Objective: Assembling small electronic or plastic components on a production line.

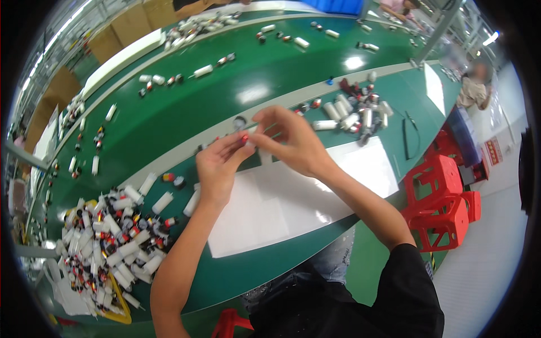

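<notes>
Small white tube (248, 135) with a red cap (244, 138): held above the near edge of the green worktable (225, 110), between the two hands, over the far edge of a white sheet (293, 197) that lies flat on the table.

Left hand (217, 166): fingers drawn together, fingertips pinched on the red-capped end of the tube; forearm enters from the lower edge.

Right hand (293, 141): fingers curled, thumb and forefinger closed on the white end of the same tube, palm turned toward the left hand; the two hands nearly touch at the fingertips.

Large heap of white tubes (107, 242) with red and dark caps: on the table to the person's left, well apart from the hands, spilling over a yellow-rimmed tray (121, 310).

Smaller cluster of tubes (355, 110): on the table to the right, beyond the white sheet.

Loose tubes (163, 200): a few single pieces between the large heap and the left hand.

Scattered tubes (203, 70): strung along the farther green belt behind a pale dividing strip (186, 152).

Red plastic stools (445, 203): stacked on the floor at the right, beside the table.

Another person (473, 90): seated at the far right, blurred.

Cardboard boxes (121, 28): at the upper left, beyond the table.
</notes>
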The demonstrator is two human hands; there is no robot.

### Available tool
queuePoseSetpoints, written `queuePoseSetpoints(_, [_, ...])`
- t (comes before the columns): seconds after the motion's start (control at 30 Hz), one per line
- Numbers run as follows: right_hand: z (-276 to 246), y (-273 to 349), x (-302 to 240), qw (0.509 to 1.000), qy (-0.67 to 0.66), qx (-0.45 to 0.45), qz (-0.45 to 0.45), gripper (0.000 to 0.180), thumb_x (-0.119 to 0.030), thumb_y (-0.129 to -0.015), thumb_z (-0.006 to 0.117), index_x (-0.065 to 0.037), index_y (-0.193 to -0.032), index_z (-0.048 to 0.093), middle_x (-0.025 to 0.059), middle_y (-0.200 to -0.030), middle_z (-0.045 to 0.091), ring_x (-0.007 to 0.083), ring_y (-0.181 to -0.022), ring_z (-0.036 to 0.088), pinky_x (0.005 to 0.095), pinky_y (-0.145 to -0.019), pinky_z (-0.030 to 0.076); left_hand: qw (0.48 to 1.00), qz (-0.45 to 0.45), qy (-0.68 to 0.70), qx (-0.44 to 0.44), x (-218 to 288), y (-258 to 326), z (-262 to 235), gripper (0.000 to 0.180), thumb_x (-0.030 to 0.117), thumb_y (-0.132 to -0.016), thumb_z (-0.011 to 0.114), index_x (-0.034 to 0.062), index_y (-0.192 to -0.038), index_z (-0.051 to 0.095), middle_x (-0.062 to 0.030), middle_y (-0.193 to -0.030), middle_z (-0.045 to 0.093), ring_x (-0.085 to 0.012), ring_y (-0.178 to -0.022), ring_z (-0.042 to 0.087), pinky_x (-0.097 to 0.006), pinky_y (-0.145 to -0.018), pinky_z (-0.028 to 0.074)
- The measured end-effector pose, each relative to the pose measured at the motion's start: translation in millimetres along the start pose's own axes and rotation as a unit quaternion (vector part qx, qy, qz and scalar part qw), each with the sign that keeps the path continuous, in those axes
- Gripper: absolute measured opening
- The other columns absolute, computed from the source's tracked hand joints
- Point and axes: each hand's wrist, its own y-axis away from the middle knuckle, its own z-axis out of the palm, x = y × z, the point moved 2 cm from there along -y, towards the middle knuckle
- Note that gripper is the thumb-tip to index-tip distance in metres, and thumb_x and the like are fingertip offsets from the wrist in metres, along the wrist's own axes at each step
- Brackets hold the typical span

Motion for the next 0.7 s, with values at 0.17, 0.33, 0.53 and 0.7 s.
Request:
queuePoseSetpoints(0.17, [-22,3,-5,0.961,-0.11,-0.188,0.173,0.036,-0.035,-0.097,0.063,0.0,-0.099,0.073,0.0061,-0.093,0.071,0.0104,-0.081,0.06,0.0252,-0.071,0.05,0.995,0.048,-0.079,-0.035,-4,-2,0,0.03,-0.007,-0.077,0.077,-0.0042,-0.106,0.072,-0.0109,-0.106,0.07,-0.0149,-0.097,0.063,-0.026,-0.091,0.048])
queuePoseSetpoints(0.33, [-47,0,-12,0.965,-0.063,-0.215,0.134,0.033,-0.033,-0.096,0.065,-0.002,-0.098,0.074,0.0034,-0.088,0.073,0.0105,-0.081,0.063,0.0261,-0.073,0.05,0.972,0.121,-0.196,-0.044,8,1,12,0.036,-0.003,-0.072,0.081,0.0007,-0.106,0.073,-0.0107,-0.12,0.063,-0.0158,-0.102,0.057,-0.027,-0.081,0.046])
queuePoseSetpoints(0.53, [-186,-67,21,0.911,0.362,0.198,-0.009,0.021,-0.018,-0.093,0.063,-0.002,-0.103,0.073,0.0171,-0.087,0.073,0.0211,-0.074,0.069,0.0345,-0.068,0.052,0.953,0.093,-0.276,-0.087,10,3,20,0.033,-0.001,-0.071,0.081,0.0021,-0.103,0.073,-0.0088,-0.108,0.068,-0.016,-0.094,0.059,-0.025,-0.074,0.046])
queuePoseSetpoints(0.7, [-284,-167,111,0.754,0.611,0.236,0.052,0.026,-0.028,-0.091,0.065,-0.008,-0.106,0.071,0.0204,-0.102,0.07,0.0389,-0.103,0.064,0.047,-0.085,0.052,0.951,0.068,-0.292,-0.074,14,0,22,0.028,-0.001,-0.072,0.081,0.003,-0.099,0.074,-0.0083,-0.103,0.07,-0.0179,-0.091,0.06,-0.026,-0.07,0.048])
